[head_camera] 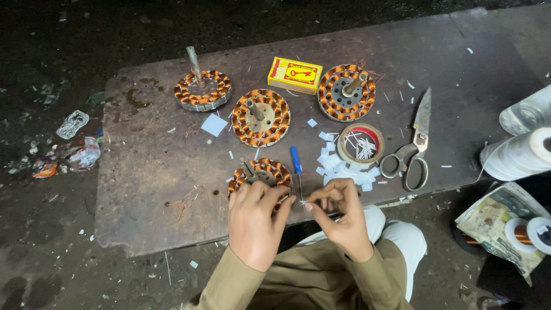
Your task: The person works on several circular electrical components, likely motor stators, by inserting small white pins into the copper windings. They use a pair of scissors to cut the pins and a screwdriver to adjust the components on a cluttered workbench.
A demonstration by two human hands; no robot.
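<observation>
Under the left hand (254, 221) lies the wound stator (261, 174), right hand (343, 215) beside.

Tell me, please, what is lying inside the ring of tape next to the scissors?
Inside the tape ring lies a loose bundle of thin white strips, crossing one another. Red shows on its inner wall. Whatever lies beneath the strips is covered, so I cannot tell.

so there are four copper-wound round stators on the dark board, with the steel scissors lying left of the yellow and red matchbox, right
Not quite. The head view shows the steel scissors lying right of the yellow and red matchbox, not left, near the tape roll. The four copper-wound round stators on the dark board are right.
</observation>
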